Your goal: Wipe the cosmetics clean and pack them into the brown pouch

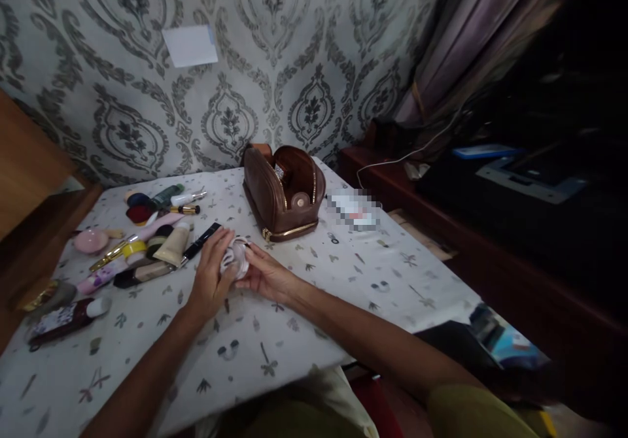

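Both hands meet over the table around a small pale, round, bunched-up piece [235, 259] that looks like a satiny scrunchie. My left hand [212, 269] presses on its left side with the fingers curled over it. From the right, my right hand [265, 271] pinches its edge between thumb and fingers. Just behind the hands stands a brown cosmetic bag [282, 196], its top unzipped and a silvery patterned item [279, 172] showing inside. A black tube [202, 242] lies close to my left fingertips, beside a beige squeeze tube [173, 245].
Several cosmetics spread over the left of the patterned tablecloth [265, 320], among them a pink round item [91, 240], a yellow-banded jar [135, 252] and a dark red bottle [69, 322]. A blurred-out packet [354, 209] lies right of the bag. Patterned wall behind; dark furniture [515, 261] at right.
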The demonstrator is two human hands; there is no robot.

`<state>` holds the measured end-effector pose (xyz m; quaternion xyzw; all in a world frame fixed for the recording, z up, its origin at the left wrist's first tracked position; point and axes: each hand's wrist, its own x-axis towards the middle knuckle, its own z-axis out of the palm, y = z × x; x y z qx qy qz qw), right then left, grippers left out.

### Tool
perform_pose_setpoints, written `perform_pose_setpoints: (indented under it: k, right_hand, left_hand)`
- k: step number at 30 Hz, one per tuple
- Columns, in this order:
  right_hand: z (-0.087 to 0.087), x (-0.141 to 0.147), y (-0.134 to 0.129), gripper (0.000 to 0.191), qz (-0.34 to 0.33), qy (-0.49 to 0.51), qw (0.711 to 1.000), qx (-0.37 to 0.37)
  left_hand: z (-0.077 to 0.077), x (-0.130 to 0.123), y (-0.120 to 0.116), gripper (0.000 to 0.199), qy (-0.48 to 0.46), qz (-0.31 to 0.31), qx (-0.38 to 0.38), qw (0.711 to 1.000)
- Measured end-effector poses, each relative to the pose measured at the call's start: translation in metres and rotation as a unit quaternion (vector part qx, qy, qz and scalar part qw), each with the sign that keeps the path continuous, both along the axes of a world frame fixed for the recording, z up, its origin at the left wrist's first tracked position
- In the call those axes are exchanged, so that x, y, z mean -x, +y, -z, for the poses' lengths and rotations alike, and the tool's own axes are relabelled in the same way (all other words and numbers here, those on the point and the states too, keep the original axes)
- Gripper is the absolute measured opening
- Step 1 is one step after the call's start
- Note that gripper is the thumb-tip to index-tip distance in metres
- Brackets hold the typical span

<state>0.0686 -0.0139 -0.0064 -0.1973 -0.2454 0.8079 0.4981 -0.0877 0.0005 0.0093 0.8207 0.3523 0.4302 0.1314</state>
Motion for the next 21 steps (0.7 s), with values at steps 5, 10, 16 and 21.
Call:
perform_pose_setpoints:
  k: [5,10,16,21]
  right_hand:
    - [0.0039,0.002,0.0028,0.043,0.043,0.022,0.998,0.032]
    - [0.0046,0.0023,0.0059,0.043,0.04,0.048,0.996,0.06]
    - [0.0013,-0.0013,0.0065,0.054,-0.047,0.024,0.996,0.072]
    - [-0.0025,-0.0064,0.0069,0.052,-0.064,0.044,0.996,0.048]
  left_hand:
    - [-0.0034,-0.0003,-0.0025,0.071,0.097,0.052,-0.066,0.992]
    - [0.0014,-0.0031,-0.0041,0.057,0.093,0.089,-0.116,0.985]
    - [0.0044,0.0012,-0.002,0.045,0.026,0.077,-0.161,0.984]
    - [0.0023,0.0039,0.0012,0.028,0.01,0.012,-0.13,0.991]
